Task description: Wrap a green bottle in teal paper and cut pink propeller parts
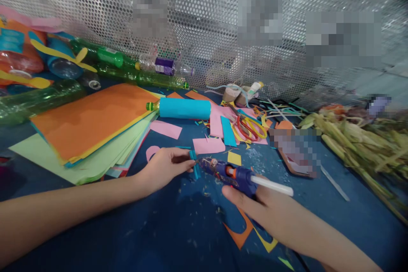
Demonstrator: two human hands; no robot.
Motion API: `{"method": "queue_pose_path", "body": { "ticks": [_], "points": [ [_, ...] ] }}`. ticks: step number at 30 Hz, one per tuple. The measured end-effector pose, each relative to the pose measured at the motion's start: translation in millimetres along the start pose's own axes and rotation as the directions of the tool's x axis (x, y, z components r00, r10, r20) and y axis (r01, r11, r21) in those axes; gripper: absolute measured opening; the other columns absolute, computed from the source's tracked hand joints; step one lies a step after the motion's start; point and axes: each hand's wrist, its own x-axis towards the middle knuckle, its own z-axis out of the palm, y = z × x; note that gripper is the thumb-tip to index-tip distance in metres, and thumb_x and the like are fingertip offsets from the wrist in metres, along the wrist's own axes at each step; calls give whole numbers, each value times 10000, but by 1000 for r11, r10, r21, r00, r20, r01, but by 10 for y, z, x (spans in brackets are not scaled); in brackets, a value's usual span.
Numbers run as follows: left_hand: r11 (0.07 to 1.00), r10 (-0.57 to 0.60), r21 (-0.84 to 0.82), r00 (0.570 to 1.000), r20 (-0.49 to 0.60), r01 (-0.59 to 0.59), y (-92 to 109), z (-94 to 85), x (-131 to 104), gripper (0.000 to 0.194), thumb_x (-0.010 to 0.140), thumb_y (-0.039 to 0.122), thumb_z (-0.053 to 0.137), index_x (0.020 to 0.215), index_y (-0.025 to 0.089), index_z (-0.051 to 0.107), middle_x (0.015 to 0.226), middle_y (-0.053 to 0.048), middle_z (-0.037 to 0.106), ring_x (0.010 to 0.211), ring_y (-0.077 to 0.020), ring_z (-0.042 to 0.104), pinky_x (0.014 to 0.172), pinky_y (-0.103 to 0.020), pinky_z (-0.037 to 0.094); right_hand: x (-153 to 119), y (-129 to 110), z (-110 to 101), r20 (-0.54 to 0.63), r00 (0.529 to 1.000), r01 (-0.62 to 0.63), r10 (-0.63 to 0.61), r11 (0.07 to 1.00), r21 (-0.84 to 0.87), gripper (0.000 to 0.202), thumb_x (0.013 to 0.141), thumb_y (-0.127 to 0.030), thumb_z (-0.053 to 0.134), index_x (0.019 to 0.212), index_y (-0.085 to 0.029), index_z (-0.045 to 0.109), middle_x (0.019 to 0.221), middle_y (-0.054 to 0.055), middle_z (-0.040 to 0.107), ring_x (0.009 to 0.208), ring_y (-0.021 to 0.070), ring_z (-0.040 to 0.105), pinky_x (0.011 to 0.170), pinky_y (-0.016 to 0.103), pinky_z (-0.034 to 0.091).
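My left hand [167,162] pinches a small blue paper strip [194,165] between thumb and fingers. My right hand [267,208] is wrapped round a dark blue hot glue gun [236,176], with a white glue stick [274,185] poking out of its back. The gun's nozzle points left and sits right by the strip; whether it touches cannot be made out. Behind the hands lies a bottle wrapped in blue paper [185,108], its green cap to the left. Pink paper pieces [208,145] and a yellow paper square [234,158] lie near the gun.
Stacked coloured paper [95,114] lies at left, with green plastic bottles [140,77] behind it. Scissors [250,127] rest on scraps. At right are a phone [295,153] and dried corn husks [357,144]. Cut orange paper [240,236] lies under my right forearm. A perforated metal panel [204,21] stands behind.
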Motion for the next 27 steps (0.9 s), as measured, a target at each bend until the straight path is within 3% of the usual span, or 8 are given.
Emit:
{"method": "queue_pose_path", "body": {
  "ticks": [9,18,27],
  "points": [
    [996,-71,-59,993,-96,65,59,20,-1,219,727,326,638,879,171,664,808,-4,685,730,-151,660,760,-281,515,-7,38,-25,42,999,13,-12,1000,-18,383,846,-536,408,1016,-271,627,976,8,679,894,206,624,768,292,503],
    [976,-145,-190,973,-182,110,107,56,5,147,680,249,671,797,165,639,739,32,662,659,-115,649,734,-258,524,-29,65,-42,38,999,29,-28,999,-17,331,855,-510,419,898,-274,648,848,-11,700,759,181,639,670,258,500],
    [985,-125,-140,974,-189,99,83,45,-3,167,682,284,674,805,174,649,733,29,667,669,-124,651,715,-244,521,-35,54,-75,92,995,41,-36,998,-53,353,855,-523,406,954,-286,648,906,1,685,833,190,628,706,274,494]
  ]
}}
